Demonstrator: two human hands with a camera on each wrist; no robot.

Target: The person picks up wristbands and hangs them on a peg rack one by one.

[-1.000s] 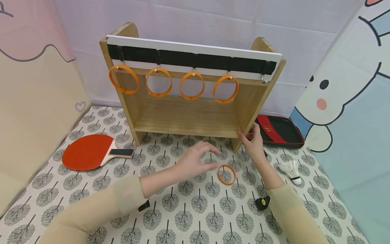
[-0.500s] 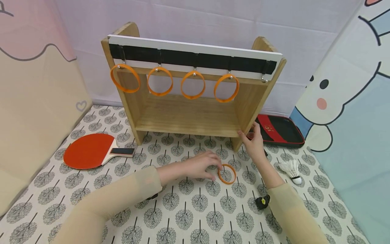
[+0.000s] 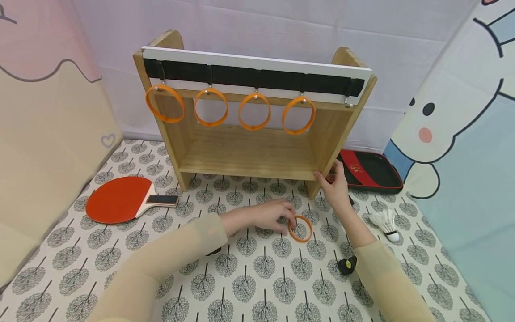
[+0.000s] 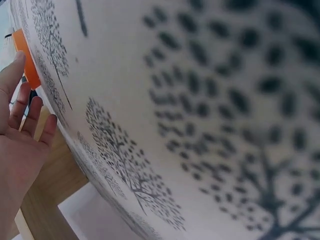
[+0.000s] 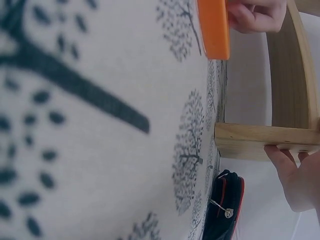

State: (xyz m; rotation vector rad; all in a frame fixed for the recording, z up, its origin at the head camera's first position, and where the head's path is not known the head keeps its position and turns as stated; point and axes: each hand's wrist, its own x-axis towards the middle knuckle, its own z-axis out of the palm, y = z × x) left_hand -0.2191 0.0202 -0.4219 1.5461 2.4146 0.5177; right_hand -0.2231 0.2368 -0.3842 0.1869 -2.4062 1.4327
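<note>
An orange ring (image 3: 309, 228) lies on the tree-patterned cloth in front of a wooden shelf (image 3: 249, 165). My left hand (image 3: 273, 215) is at the ring's left edge, fingers bent loosely and thumb apart from them. In the left wrist view the thumb tip overlaps the ring (image 4: 27, 60), while the other fingers (image 4: 32, 117) are spread behind it. My right hand (image 3: 335, 188) grips the shelf's lower right side panel, its thumb at the front edge. Several more orange rings (image 3: 296, 132) hang from hooks on the shelf's black-and-white top rail; the rightmost hook (image 3: 348, 103) bears none.
A red table tennis bat (image 3: 118, 200) lies at the left. Behind the right hand is a black and red zippered case (image 3: 372, 172), with a shuttlecock (image 3: 386, 225) in front of it. Printed fabric walls (image 3: 261, 27) stand close behind the shelf and at both sides.
My left hand has moved down and to the right to the loose orange ring, its thumb and fingers drawing closer together. The right hand stays on the shelf panel.
</note>
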